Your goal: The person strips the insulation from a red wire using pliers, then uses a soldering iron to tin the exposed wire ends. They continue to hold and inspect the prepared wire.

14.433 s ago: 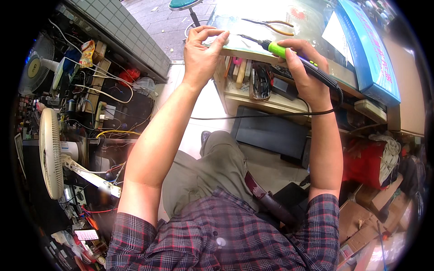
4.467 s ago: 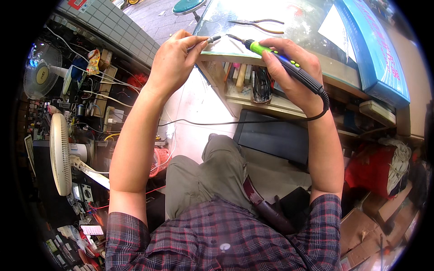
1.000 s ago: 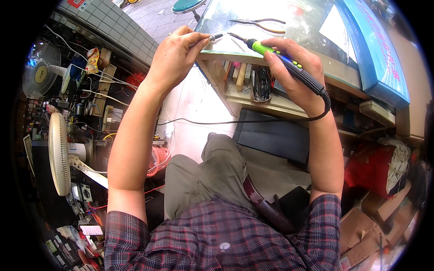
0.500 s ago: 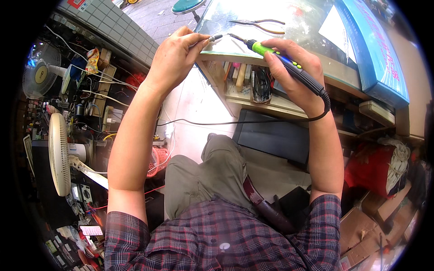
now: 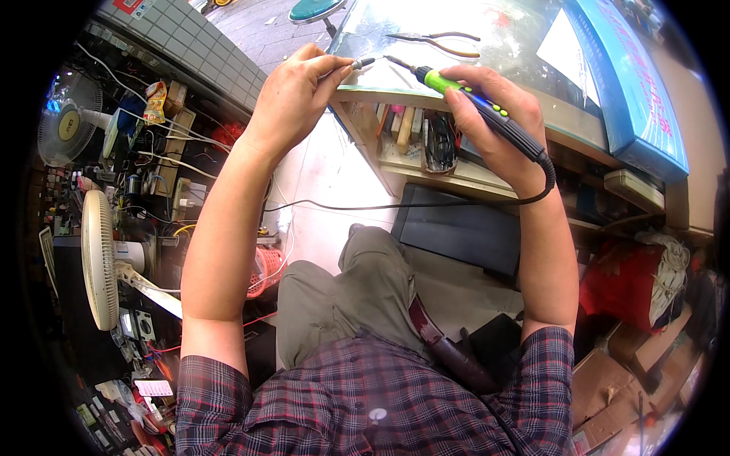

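Over the near edge of the glass-topped counter [image 5: 365, 30], my left hand [image 5: 303, 87] pinches a small dark cylindrical part with a silvery collar [image 5: 363, 64]. Its exact kind is too small to make out. My right hand [image 5: 498, 110] is wrapped round a green and black soldering iron [image 5: 473, 99], thumb beneath and fingers above. The iron's thin tip points left at the small part's end, a slight gap apart. From the iron's handle a black cord loops down and runs left across my lap area. Pliers [image 5: 437, 42] with brown handles lie on the glass behind the iron.
A blue box [image 5: 635, 91] stands on the counter's right side. Under the top, a shelf holds tools and a clear container [image 5: 439, 144]. White fans [image 5: 100, 258] and tangled cables crowd the left. A green stool [image 5: 313, 11] stands beyond, and a pink basket [image 5: 266, 270] sits low.
The soldering iron's tip has shifted very slightly, and both hands hold almost the same places. Nothing has been taken up or let go.
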`<state>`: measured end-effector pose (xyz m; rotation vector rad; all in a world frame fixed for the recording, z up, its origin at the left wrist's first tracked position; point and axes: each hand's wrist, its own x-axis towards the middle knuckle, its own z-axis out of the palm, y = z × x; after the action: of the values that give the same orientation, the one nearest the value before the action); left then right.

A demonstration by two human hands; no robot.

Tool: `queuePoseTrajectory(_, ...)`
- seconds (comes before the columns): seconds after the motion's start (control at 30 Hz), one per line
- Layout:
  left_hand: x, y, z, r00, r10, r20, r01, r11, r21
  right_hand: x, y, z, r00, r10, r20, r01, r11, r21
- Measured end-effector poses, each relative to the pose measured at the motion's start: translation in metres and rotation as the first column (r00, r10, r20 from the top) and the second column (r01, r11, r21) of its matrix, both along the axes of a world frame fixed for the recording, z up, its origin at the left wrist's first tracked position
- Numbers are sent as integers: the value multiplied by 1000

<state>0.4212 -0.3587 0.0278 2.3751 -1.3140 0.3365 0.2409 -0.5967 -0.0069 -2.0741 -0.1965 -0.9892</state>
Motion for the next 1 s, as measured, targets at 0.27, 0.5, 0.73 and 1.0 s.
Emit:
queuePoseTrajectory(0.27, -1, 0, -1, 1000, 22, -5, -22, 1000, 11, -1, 0, 0, 1000, -2, -6, 2, 1000, 1)
queuePoseTrajectory(0.5, 0, 0, -2, 1000, 11, 0, -11, 1000, 1, -2, 1, 2, 999, -7, -36, 8, 999, 40)
queuePoseTrajectory(0.73, 1, 0, -1, 1000, 7, 6, -7, 1000, 6, -2, 0, 1, 1000, -8, -16, 8, 1000, 3)
queuePoseTrajectory(1.0, 0, 0, -1, 1000, 14, -3, -14, 1000, 14, 1, -1, -1, 1000, -8, 15, 9, 1000, -13)
